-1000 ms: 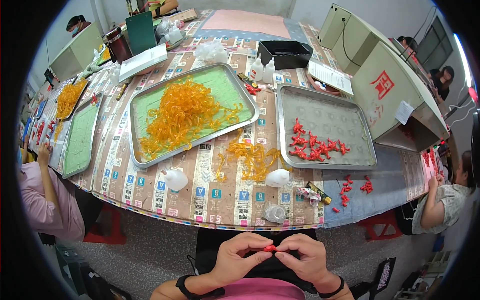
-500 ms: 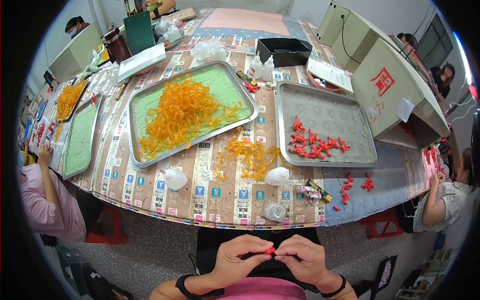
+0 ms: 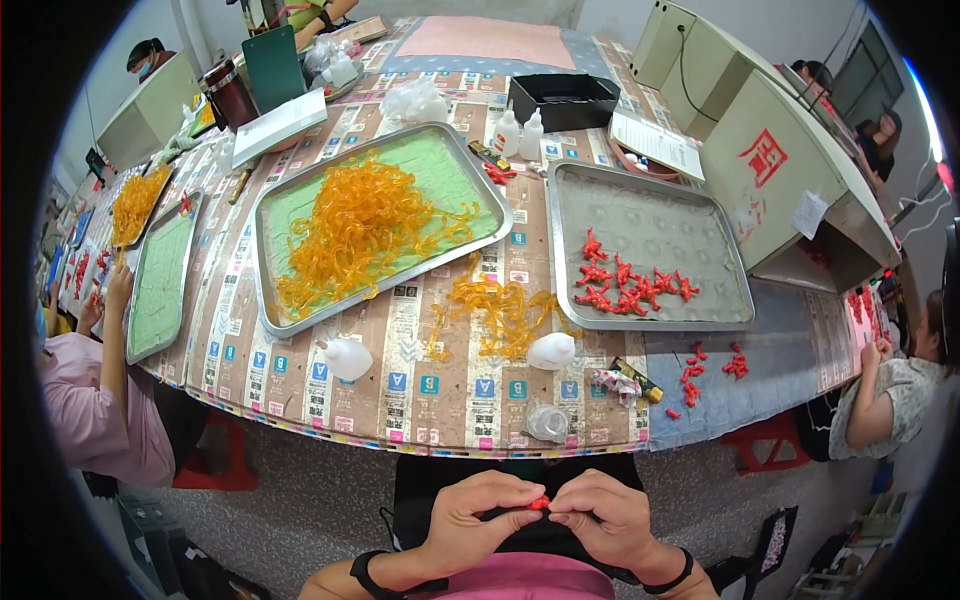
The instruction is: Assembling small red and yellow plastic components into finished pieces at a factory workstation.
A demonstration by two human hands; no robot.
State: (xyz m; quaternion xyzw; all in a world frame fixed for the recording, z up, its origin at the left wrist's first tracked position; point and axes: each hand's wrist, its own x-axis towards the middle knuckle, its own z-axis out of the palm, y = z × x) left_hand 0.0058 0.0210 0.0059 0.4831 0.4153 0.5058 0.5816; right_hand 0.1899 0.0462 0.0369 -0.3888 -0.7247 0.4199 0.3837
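Observation:
Above my lap, just off the table's front edge, my left hand [image 3: 476, 512] and my right hand [image 3: 608, 517] pinch a small red figure piece [image 3: 540, 503] between thumbs and fingertips. Most of the piece is hidden by the fingers. On the blue cloth to the right lie several loose red pieces [image 3: 692, 375]. A grey-lined metal tray [image 3: 660, 205] holds a cluster of red star-like figures [image 3: 630, 285]. Straight ahead on the table is a loose heap of orange translucent strips [image 3: 495, 310].
Closest to me stand a round clear container [image 3: 547, 424], two white squeeze bottles [image 3: 347, 357], and a dark tube [image 3: 640, 380]. A green-lined tray [image 3: 275, 215] bears a large orange pile. People sit at both sides; a pale cabinet [image 3: 800, 190] stands at right.
My hands keep nearly the same pinch on the red piece. At the left, a co-worker's arm has reached forward to the orange strips.

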